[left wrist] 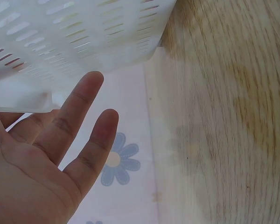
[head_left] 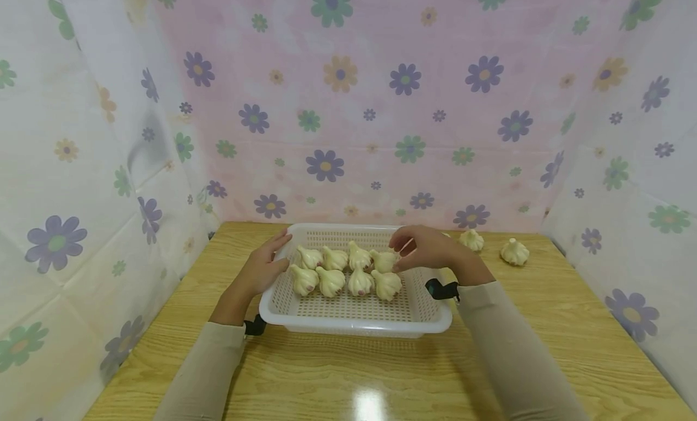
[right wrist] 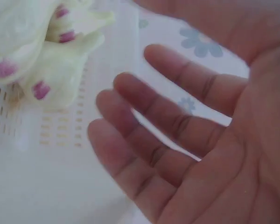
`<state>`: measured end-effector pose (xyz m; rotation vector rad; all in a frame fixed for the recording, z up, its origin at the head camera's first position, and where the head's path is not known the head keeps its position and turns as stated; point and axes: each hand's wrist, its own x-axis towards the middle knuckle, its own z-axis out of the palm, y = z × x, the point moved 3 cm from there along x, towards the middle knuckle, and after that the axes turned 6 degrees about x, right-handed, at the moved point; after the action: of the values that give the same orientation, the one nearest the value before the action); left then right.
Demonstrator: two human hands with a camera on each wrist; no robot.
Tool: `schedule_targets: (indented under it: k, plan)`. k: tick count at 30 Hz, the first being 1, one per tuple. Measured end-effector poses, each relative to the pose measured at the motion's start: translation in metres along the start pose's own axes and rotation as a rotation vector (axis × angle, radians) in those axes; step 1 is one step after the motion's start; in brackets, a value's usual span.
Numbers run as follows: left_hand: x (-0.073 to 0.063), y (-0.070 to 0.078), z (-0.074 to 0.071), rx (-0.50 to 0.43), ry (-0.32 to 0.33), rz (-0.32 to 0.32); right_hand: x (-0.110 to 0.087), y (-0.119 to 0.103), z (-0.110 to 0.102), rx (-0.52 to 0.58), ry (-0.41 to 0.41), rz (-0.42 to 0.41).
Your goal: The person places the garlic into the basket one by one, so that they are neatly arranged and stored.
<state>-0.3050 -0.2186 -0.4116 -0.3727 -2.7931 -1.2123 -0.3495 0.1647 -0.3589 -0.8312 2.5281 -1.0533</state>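
Observation:
Several pale garlic bulbs [head_left: 331,281] with purple-pink marks sit in two rows inside a white perforated basket [head_left: 359,325]. At the basket's left side, my left hand [head_left: 260,270] holds the rim, its thumb over the inside and its fingers along the outer edge. In the left wrist view, two straight fingers [left wrist: 67,119] extend below the basket wall. My right hand [head_left: 427,248] hovers over the basket's back right, beside the end bulb of the back row [head_left: 383,261]. With nothing in its palm, its fingers [right wrist: 144,140] are spread and slightly bent.
On the wooden table [head_left: 577,336], two garlic bulbs stand to the back right, one nearer the basket [head_left: 471,240] and one farther right [head_left: 514,251]. Parts of other bulbs show behind the right hand. Flowered cloth [head_left: 376,124] encloses the table's back and sides.

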Motion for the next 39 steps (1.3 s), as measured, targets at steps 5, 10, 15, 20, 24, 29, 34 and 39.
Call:
schedule_targets:
  k: [5, 10, 15, 20, 24, 29, 34, 39]
  plan:
    - [0.000, 0.000, 0.001, -0.008, 0.000, -0.004, -0.009, 0.003, -0.010, 0.041, 0.069, -0.024]
    - [0.001, -0.002, 0.001, -0.021, -0.004, -0.004, -0.018, 0.012, -0.023, 0.036, 0.148, -0.038]
    - [0.001, -0.003, 0.001, -0.007, -0.001, -0.005, -0.026, 0.025, -0.035, 0.052, 0.197, -0.003]
    - [0.002, -0.004, 0.001, -0.006, -0.001, -0.003, -0.038, 0.038, -0.048, 0.006, 0.279, 0.028]
    - [0.002, -0.004, 0.001, -0.006, -0.001, -0.003, -0.049, 0.054, -0.058, 0.028, 0.369, 0.071]
    - [0.001, -0.004, 0.001, 0.003, -0.001, -0.012, -0.061, 0.079, -0.070, 0.098, 0.474, 0.102]
    - [0.002, -0.005, 0.002, -0.004, -0.001, -0.014, -0.072, 0.100, -0.077, 0.098, 0.564, 0.156]
    - [0.003, -0.006, 0.002, 0.002, 0.008, -0.011, -0.084, 0.122, -0.081, 0.039, 0.735, 0.161]
